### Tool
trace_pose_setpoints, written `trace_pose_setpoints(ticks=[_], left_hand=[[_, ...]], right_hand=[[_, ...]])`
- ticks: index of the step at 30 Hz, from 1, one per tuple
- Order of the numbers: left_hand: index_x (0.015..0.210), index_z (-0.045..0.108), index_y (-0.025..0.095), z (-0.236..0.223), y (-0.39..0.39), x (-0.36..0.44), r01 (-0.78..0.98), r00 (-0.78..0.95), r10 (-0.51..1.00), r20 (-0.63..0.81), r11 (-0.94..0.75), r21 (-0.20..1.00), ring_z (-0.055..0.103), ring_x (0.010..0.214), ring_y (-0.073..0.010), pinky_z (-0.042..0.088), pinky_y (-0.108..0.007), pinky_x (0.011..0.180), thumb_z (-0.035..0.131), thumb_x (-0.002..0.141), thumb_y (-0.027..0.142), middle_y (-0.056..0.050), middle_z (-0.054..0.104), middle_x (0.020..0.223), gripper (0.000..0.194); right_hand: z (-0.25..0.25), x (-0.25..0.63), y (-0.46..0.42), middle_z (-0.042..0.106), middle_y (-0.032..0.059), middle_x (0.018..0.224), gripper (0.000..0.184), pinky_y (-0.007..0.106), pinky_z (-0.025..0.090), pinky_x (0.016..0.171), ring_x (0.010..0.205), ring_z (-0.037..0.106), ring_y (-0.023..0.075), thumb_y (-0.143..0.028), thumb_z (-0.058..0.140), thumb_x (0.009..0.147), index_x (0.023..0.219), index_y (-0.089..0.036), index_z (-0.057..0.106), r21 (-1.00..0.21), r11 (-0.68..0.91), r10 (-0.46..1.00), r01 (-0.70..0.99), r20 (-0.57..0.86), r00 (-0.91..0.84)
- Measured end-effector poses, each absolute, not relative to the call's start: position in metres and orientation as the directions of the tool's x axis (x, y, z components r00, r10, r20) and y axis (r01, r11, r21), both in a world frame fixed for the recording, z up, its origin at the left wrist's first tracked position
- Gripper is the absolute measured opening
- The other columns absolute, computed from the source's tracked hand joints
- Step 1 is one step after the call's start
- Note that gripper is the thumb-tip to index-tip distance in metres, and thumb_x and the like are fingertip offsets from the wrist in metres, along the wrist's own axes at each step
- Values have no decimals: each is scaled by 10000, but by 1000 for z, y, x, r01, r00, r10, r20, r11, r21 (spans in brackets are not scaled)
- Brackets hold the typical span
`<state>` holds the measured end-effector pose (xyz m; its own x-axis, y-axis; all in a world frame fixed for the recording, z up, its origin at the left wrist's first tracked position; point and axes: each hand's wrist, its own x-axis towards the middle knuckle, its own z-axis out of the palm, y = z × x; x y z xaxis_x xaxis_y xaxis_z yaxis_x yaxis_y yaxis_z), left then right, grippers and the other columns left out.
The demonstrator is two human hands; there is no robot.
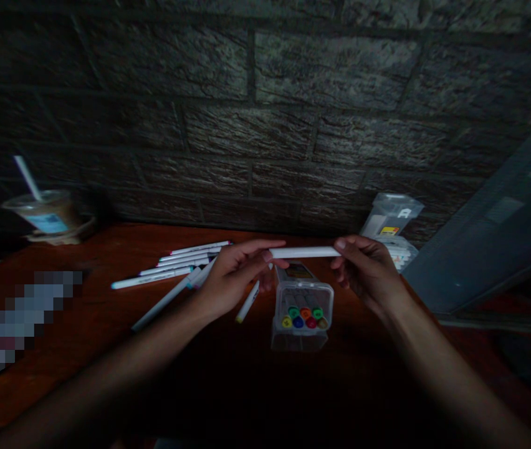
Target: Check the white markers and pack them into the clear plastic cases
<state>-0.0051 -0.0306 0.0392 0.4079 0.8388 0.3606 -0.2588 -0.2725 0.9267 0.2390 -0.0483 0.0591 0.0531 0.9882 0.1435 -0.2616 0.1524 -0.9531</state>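
A white marker is held level between my two hands, above a clear plastic case. My left hand pinches one end, and my right hand grips the other; both ends are covered by fingers. Below it, the case lies with its opening toward me, and several markers inside show yellow, blue, red, green, orange and brown ends. Beside my left hand, several loose white markers lie on the wooden table. One with a yellow end rests between that hand and the case.
A second clear case with markers stands at the back right, against the stone-block wall. On the left is an iced drink cup with a straw. A grey metal post rises at the table's right. The wooden table is dimly lit.
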Motion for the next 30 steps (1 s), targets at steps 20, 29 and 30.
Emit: trace_pose_setpoints(ticks=[20,29,30], left_hand=[[861,753,148,38,-27,0,26,303,850,430,-459,888,634,617,-105,458,-209,553,800,817,241,-31,770,770,112],[1029,784,166,39,-28,-4,-47,334,878,343,-348,936,557,498,-93,423,-214,467,772,846,289,-22,751,711,221],[1042,785,173,40,-28,-4,-73,342,876,341,-337,939,570,508,-95,444,-219,479,761,855,280,-33,774,756,216]], right_hand=[[48,235,-50,748,1,581,199,153,466,357,400,606,86,-330,959,687,761,-223,810,-948,241,961,-207,263,-89],[51,236,-46,726,-4,556,278,157,450,323,363,576,85,-399,975,647,719,-209,784,-954,197,978,-225,206,-20],[51,237,-46,724,-4,554,286,154,447,320,361,575,84,-407,976,641,713,-207,783,-955,191,980,-226,199,-12]])
